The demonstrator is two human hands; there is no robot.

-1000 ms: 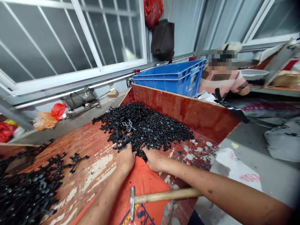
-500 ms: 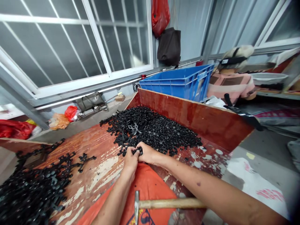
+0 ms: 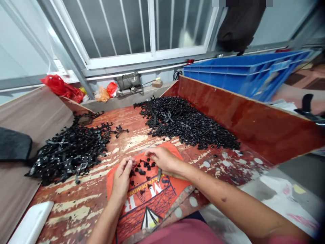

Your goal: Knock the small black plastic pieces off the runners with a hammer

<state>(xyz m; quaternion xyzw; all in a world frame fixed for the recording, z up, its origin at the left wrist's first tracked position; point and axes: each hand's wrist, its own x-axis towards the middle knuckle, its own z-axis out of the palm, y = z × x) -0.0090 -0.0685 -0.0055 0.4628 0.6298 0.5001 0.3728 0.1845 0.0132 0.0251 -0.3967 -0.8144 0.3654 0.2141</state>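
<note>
Over an orange printed cloth (image 3: 154, 193), my left hand (image 3: 121, 179) is loosely curled, its fingers slightly apart beside several small black pieces (image 3: 141, 171). I see nothing held in it. My right hand (image 3: 162, 159) reaches down from the other side, fingers bent and apart, the tips close to or touching the same pieces. A hammer's metal head (image 3: 159, 175) shows below the right hand; its handle is mostly hidden by the forearm. Beyond the hands lies a large pile of black parts (image 3: 177, 118), some round and flat, some long and branched.
Branched black parts (image 3: 73, 149) form another heap on the left of the worn red board (image 3: 86, 200). A raised red side panel (image 3: 228, 118) stands at right, a blue crate (image 3: 228, 74) behind it. At lower left is a white box-like object (image 3: 34, 220). Another person is partly visible at right.
My hands have parted from where they met at the pile's edge and come back over the cloth. Loose black pieces now lie between them. The view has turned left and tilted downward.
</note>
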